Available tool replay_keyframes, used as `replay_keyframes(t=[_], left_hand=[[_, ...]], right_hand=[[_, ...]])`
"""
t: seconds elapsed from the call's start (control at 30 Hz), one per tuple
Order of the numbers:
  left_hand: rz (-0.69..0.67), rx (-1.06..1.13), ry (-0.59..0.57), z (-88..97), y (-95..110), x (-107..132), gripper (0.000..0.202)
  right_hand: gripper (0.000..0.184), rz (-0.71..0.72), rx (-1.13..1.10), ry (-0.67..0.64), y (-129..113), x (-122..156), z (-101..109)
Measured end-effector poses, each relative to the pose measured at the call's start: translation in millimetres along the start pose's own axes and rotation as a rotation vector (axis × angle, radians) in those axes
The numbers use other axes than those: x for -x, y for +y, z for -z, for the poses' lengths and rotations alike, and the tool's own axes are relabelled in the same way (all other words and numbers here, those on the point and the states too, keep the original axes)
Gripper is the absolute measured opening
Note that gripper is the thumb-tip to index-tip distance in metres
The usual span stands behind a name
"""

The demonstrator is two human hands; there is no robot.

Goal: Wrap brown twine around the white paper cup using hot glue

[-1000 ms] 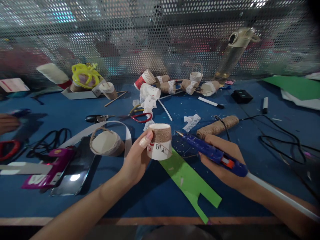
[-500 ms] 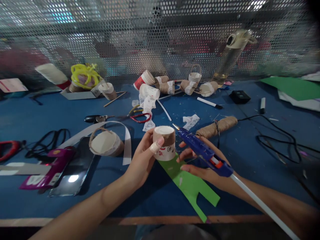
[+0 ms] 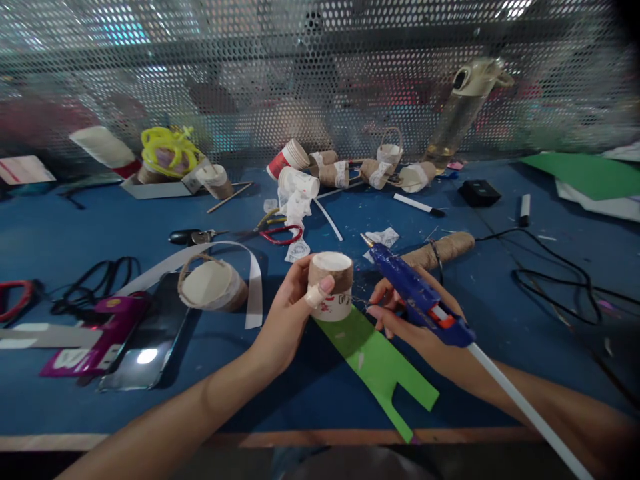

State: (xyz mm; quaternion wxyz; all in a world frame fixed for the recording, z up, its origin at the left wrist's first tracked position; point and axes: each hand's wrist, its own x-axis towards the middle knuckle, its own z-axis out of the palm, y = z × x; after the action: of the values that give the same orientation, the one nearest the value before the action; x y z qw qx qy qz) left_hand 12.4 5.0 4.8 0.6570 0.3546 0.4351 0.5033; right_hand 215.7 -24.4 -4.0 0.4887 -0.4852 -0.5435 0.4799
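Observation:
My left hand (image 3: 296, 305) is wrapped round a small paper cup (image 3: 334, 308), its upper part bound in brown twine and its lower part white with red and black print. To the right, my right hand (image 3: 400, 313) holds a blue hot glue gun (image 3: 407, 285) with a long white glue stick (image 3: 530, 407) in its rear. The metal nozzle points up and left, apart from the cup. Thumb and fingertips of that hand pinch together; thin strands show between them and the cup. Below the cup lies a cut green strip (image 3: 380, 363), and behind the gun is a twine roll (image 3: 450, 250).
On the left are a twine-handled cup (image 3: 213, 287), a phone (image 3: 155, 340), a purple case (image 3: 100, 330) and a curved white strip (image 3: 255, 280). Farther back lie red-handled scissors (image 3: 283, 235), keys (image 3: 200, 237), lace (image 3: 299, 250) and several small cups. A bottle (image 3: 457, 113) leans against the perforated panel (image 3: 250, 87).
My right hand and the glue gun have moved right, away from the cup. My left hand and the cup have barely moved.

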Motion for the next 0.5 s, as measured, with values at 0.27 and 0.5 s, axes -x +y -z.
replay_keyframes(t=[0.27,0.5], left_hand=[[0.008,-0.008,-0.004,2.3,1,-1,0.041],[0.029,0.020,-0.018,1.8,1,0,0.040]], right_hand=[[0.025,0.017,-0.049,0.045,0,-7,2],[0.026,-0.090,-0.043,0.077,-12,-11,4]])
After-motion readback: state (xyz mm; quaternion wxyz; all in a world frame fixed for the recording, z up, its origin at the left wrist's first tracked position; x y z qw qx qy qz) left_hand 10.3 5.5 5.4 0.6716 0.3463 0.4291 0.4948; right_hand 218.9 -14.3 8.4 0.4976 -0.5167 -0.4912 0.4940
